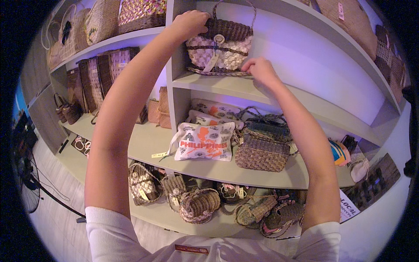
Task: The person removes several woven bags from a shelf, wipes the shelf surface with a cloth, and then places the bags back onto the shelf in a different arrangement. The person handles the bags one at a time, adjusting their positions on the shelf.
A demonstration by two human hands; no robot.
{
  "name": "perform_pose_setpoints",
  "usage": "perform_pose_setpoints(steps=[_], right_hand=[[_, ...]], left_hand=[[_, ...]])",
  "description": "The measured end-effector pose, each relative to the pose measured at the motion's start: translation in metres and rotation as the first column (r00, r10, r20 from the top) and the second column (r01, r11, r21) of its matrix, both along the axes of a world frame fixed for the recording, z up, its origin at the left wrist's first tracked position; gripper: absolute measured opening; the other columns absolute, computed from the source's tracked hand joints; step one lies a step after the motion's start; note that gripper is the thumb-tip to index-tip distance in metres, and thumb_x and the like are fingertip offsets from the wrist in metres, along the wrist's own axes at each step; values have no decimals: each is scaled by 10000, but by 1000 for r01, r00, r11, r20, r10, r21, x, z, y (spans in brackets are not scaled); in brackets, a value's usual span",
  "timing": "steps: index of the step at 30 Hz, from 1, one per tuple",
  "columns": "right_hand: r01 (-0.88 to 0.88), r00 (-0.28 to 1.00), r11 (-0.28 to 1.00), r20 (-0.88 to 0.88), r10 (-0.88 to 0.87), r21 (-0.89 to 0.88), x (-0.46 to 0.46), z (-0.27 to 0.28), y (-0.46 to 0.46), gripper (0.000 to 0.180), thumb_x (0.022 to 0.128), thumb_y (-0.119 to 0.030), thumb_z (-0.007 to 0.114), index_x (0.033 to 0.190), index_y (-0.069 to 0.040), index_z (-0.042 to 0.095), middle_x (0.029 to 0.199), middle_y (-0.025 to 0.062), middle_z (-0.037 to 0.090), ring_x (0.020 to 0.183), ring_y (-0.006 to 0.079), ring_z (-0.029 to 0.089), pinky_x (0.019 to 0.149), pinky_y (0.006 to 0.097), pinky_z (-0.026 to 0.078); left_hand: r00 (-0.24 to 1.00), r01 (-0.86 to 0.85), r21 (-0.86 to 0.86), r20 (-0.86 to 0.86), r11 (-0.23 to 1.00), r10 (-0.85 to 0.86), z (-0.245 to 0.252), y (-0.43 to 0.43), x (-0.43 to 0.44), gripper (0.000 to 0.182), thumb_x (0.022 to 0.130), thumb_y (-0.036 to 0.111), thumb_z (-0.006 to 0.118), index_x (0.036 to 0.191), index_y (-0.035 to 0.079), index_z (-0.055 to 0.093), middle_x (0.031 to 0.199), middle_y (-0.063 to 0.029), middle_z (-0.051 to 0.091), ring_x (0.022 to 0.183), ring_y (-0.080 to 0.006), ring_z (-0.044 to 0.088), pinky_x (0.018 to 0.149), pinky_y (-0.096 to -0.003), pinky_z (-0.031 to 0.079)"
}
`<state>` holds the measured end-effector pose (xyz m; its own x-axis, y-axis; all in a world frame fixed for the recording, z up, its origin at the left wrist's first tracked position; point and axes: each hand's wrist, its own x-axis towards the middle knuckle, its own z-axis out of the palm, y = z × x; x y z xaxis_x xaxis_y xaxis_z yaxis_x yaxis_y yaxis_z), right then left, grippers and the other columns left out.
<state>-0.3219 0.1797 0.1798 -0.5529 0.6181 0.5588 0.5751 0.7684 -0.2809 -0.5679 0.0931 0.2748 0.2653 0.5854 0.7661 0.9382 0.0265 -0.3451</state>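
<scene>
A woven handbag (220,46) stands on the upper shelf, with a dark brown flap, a pale chequered front, a round button and a hanging paper tag (211,63). My left hand (192,22) grips its upper left edge, the thumb in front and some fingertips hidden. At the lower right corner, my right hand (261,69) has its bent fingers on the braided base. The thin braided handle (254,13) arches up above the flap.
Below are printed cloth pouches (204,142) and a woven bag (263,147). Small woven baskets (200,204) line the bottom shelf. A vertical divider (169,65) stands just left of the handbag. More bags (108,73) fill the left shelves; a black fan (29,186) stands far left.
</scene>
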Motion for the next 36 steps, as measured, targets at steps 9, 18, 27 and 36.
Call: perform_pose_setpoints(steps=[9,18,27,36], right_hand=[[-250,891,813,-453,-19,-526,-8,15,-33,756,765,-440,603,1343,-71,285,1170,106,478,962,209,504,744,351,436],[-248,790,883,-611,-54,-398,-11,25,-28,763,774,-484,565,1352,-82,271,1183,113,460,980,218,487,793,389,415],[54,955,908,-288,75,415,-14,6,-47,452,727,-335,672,1045,-69,493,982,150,544,895,309,555,786,400,462],[193,934,891,-354,-40,410,-18,33,-24,308,810,-162,553,1091,-47,502,1035,205,542,929,374,548,794,447,445]], left_hand=[[999,21,-80,48,997,-18,-6,-1,2,464,749,210,611,1183,88,504,1010,-191,603,958,-361,564,856,-437,450],[969,232,18,81,972,-233,-18,-32,15,345,848,249,529,1139,63,542,1057,-188,577,1036,-350,517,915,-402,409],[963,173,131,-232,976,-140,-43,-30,5,602,755,241,639,1284,97,390,1208,-174,478,1057,-355,509,923,-393,417],[922,377,25,85,926,-378,-24,-22,-1,472,684,77,653,1141,50,536,1063,-174,571,997,-341,552,881,-385,445]])
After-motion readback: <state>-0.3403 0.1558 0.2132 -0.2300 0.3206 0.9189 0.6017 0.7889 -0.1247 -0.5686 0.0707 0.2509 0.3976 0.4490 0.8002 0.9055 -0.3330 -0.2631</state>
